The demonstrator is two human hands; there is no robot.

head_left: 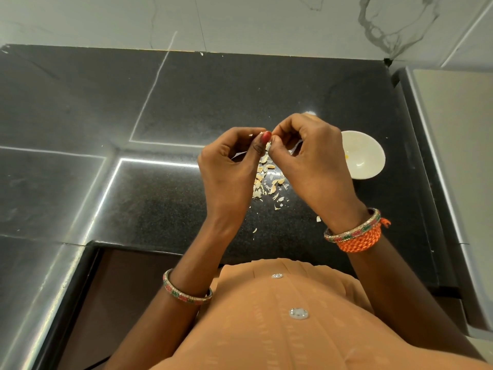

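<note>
Above the black granite counter [186,116], my left hand [229,166] and my right hand [312,158] meet fingertip to fingertip. Both pinch a small pale piece [268,146], probably a garlic clove, mostly hidden by the fingers. Below the hands lies a loose heap of pale peels and cloves [269,182] on the counter. A small white bowl [365,156] stands just right of my right hand, partly covered by it; a tiny yellow speck shows inside.
The counter's front edge [160,248] runs below my wrists, with a step in it at the left. A grey appliance top [453,156] borders the counter on the right. A marble-look tiled wall [240,22] stands behind. Stray peel flakes [318,218] lie near my right wrist.
</note>
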